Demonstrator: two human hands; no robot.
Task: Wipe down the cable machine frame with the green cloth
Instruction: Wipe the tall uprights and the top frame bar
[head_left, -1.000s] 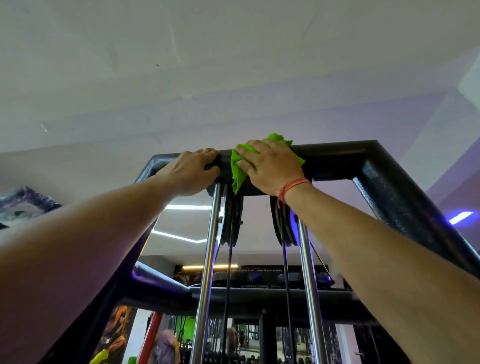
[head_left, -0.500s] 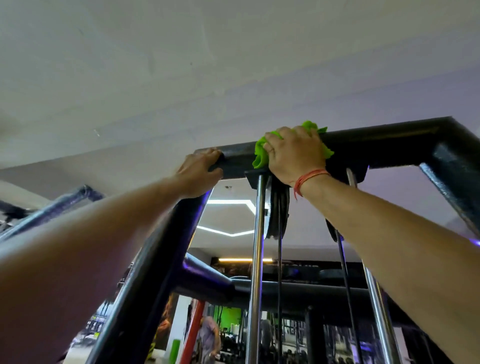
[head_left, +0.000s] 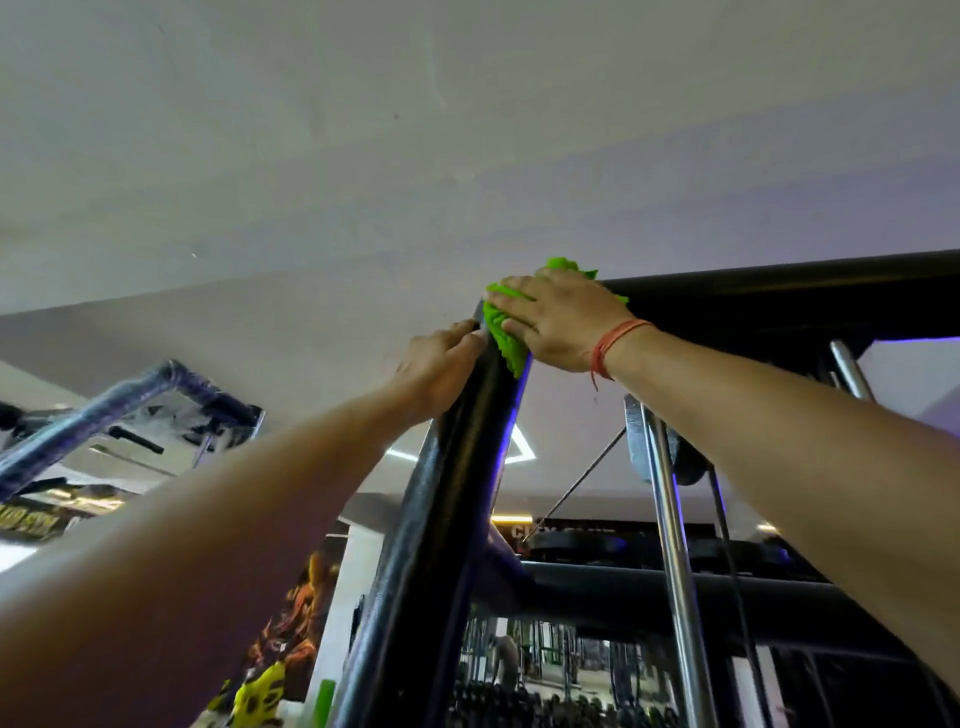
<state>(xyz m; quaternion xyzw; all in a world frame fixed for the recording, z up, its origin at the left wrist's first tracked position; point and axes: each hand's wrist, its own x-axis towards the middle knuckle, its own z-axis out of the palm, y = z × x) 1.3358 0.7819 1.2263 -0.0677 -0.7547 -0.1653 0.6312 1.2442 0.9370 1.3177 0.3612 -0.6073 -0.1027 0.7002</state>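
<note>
**Cloth at the frame's top corner**

Cloth (head_left: 503, 332), bright green and bunched, is lying over the upper left corner of the black frame (head_left: 436, 519), where the slanted post is meeting the top bar. The right hand (head_left: 558, 325) is pressing down on it, palm flat and fingers spread toward the left, with green folds showing above the knuckles and hanging below the fingertips. Whether any finger is curling under the fabric cannot be told; the ones in sight are lying fairly straight. A red thread (head_left: 610, 345) is circling that wrist, its loose end dangling.

The left hand (head_left: 439, 366) is gripping the post just below the corner, fingers wrapping round its far side, fingertips just beside the cloth's lower edge. Both forearms are reaching up from the bottom of the view.

To the right of the post, a chrome rod (head_left: 675, 571) is running down through the frame, with a dark pulley (head_left: 670, 457) and a thin cable (head_left: 576, 486) near its top. A lower crossbar (head_left: 649, 590) is spanning the frame behind them. A white ceiling (head_left: 363, 130) is filling the upper half of the view.
</note>
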